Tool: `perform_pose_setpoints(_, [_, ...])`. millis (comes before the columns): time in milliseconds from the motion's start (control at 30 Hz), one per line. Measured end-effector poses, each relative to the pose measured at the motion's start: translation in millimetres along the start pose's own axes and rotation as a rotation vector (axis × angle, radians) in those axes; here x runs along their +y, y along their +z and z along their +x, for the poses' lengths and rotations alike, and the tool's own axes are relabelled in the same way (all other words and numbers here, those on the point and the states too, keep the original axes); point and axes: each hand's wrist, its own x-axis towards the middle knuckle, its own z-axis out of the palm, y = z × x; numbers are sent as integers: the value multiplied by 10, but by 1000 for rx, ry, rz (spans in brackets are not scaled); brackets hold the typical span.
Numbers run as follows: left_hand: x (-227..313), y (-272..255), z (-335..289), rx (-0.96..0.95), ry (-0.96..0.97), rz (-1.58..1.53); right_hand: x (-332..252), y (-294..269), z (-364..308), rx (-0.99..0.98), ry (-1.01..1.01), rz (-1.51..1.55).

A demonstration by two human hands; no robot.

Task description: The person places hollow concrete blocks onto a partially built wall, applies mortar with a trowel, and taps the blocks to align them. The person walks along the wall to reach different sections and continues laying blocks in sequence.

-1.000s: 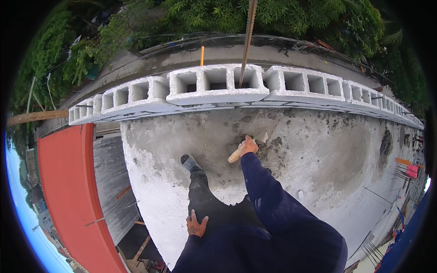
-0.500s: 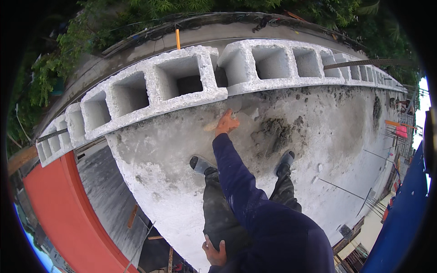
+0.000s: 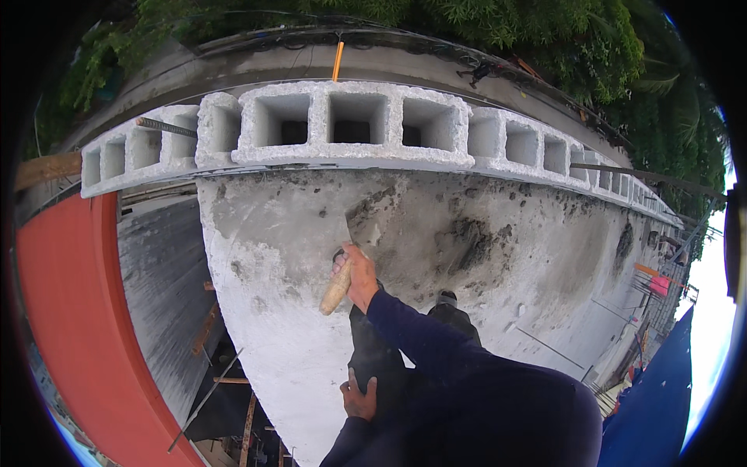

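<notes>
My right hand (image 3: 355,274) is closed round the wooden handle of a trowel (image 3: 335,294). Its grey blade points away from me over smeared mortar and is hard to make out against it. Beyond the blade runs a row of hollow concrete blocks (image 3: 354,156), their open cells facing up. A dark heap of wet mortar (image 3: 469,243) lies on the slab (image 3: 268,342), to the right of the trowel. My left hand (image 3: 359,398) rests on my dark trouser leg, thumb and fingers apart, holding nothing.
Steel bars (image 3: 166,127) rise from the block row. At left, past the slab's edge, are a red-orange beam (image 3: 78,265) and a lower level with timbers. A road and trees lie beyond the blocks. Thin rods and a blue sheet (image 3: 650,397) are at right.
My right hand has come back from near the blocks, toward me and left, with the trowel turned. My feet have shifted and the view has swung. My left hand stays on my leg.
</notes>
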Motion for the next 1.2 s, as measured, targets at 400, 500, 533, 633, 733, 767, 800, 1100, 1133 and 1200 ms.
perform_pose_setpoints(400, [503, -25, 114, -60, -121, 36, -1819, 325, -1962, -369, -745, -1347])
perform_pose_setpoints(500, [688, -42, 141, -52, -157, 29, -2128, 430, -1687, -210, -1038, -1490])
perform_pose_setpoints(533, [774, -31, 198, -28, -148, 29, -2208, 468, -1517, -173, -1092, -1534])
perform_pose_setpoints(633, [988, 34, 235, -44, -159, 83, -2363, 388, -1203, 1, -1174, -1794])
perform_pose_setpoints(733, [1149, 48, 261, -55, -213, 100, -2426, 184, -1121, 15, -1201, -1937])
perform_pose_setpoints(767, [1200, 48, 266, -59, -232, 110, -2434, 124, -1116, -22, -1196, -1972])
perform_pose_setpoints(800, [1247, 42, 260, -72, -246, 110, -2444, 75, -1119, -66, -1164, -2017])
perform_pose_setpoints(1100, [1662, -118, 391, -124, -310, 219, -2701, 15, -1045, -195, -962, -1898])
perform_pose_setpoints(1133, [1681, -128, 403, -137, -311, 238, -2717, 6, -1038, -262, -1005, -1830])
perform_pose_setpoints(1200, [1716, -147, 416, -141, -309, 261, -2731, -16, -1025, -346, -1023, -1708])
